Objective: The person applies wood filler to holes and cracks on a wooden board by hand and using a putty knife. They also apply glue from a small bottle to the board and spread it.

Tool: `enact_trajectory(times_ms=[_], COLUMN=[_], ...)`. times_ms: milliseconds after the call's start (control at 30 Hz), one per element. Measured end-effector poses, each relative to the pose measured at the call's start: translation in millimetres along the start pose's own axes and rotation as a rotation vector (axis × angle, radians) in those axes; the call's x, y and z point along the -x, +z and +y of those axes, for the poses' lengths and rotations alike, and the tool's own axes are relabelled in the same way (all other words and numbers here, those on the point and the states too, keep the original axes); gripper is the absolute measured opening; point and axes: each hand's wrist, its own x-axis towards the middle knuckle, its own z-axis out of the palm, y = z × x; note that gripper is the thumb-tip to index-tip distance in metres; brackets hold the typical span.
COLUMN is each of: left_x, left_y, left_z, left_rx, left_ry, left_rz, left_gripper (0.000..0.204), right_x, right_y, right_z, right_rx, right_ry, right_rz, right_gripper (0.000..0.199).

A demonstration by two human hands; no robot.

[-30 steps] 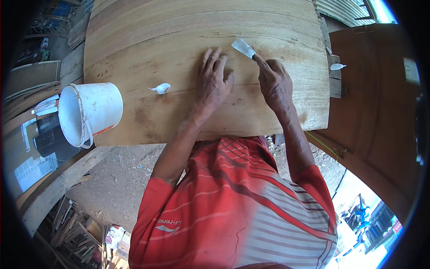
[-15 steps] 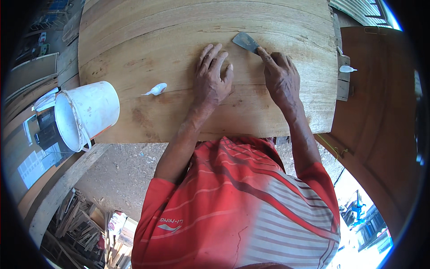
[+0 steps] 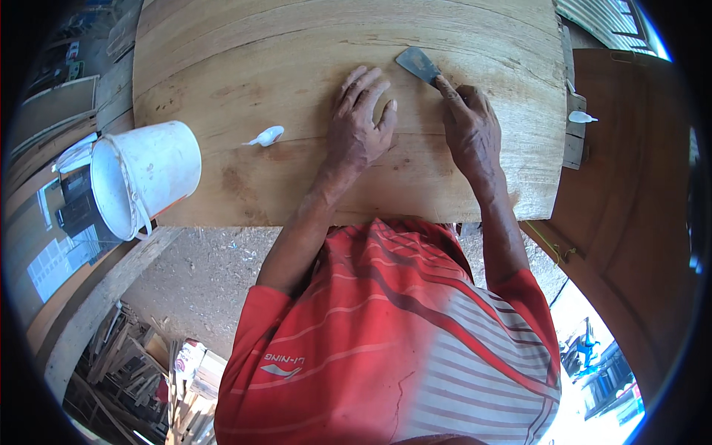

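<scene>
A broad wooden panel (image 3: 282, 96) lies flat in front of me. My right hand (image 3: 472, 133) grips a putty knife (image 3: 417, 64), its index finger stretched along the tool toward the dark metal blade. The blade rests on or just over the wood and points up and left; its handle is hidden in the hand. To the left of the knife, my left hand (image 3: 359, 126) lies on the panel with fingers extended and thumb apart, holding nothing. Farther left on the wood is a small white squeeze bottle (image 3: 267, 136) with a thin nozzle.
A white bucket (image 3: 159, 159) lies on its side at the panel's left edge, its mouth facing left. Another small white bottle (image 3: 582, 117) sits past the right edge, near a large brown board (image 3: 630, 193). Wood scraps (image 3: 122, 371) are piled on the ground at lower left.
The putty knife and both hands sit slightly farther right and up in the picture. The whole view has also shifted a little. My right hand keeps its grip.
</scene>
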Motion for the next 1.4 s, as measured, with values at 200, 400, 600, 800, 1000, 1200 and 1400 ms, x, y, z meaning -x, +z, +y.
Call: enact_trajectory(times_ms=[200,400,600,800,1000,1200,1400], left_x=[30.1,113.6,117.1,68.5,46.8,36.2,18.5], left_y=[-49.4,-117.1,-139.4,-130.6,-115.9,-93.2,-91.9], left_z=[14.3,1.7,-23.5,-38.5,-21.2,2.2,16.1], left_rx=[0.148,0.051,-0.124,0.017,0.359,0.412,0.386], left_ry=[0.003,-0.144,-0.471,-0.389,-0.446,-0.349,-0.237], left_rz=[-0.059,0.036,0.206,0.196,0.161,0.040,-0.234], left_gripper=[0.024,0.013,0.040,0.044,0.028,0.031,0.036], right_x=[22.4,41.0,24.1,7.0,12.6,24.5,29.2], right_y=[-2.4,4.2,8.6,35.9,71.0,70.1,32.4], right_z=[-11.5,-37.1,-64.5,-117.9,-158.2,-137.9,-112.8], right_rx=[-0.054,-0.106,-0.153,-0.318,-0.401,-0.466,-0.504], right_ry=[-0.003,-0.080,-0.133,-0.228,-0.214,-0.085,0.171], right_rz=[-0.023,-0.093,0.008,-0.037,-0.093,0.018,0.134], right_gripper=[0.056,0.053,0.043,0.049,0.075,0.070,0.039])
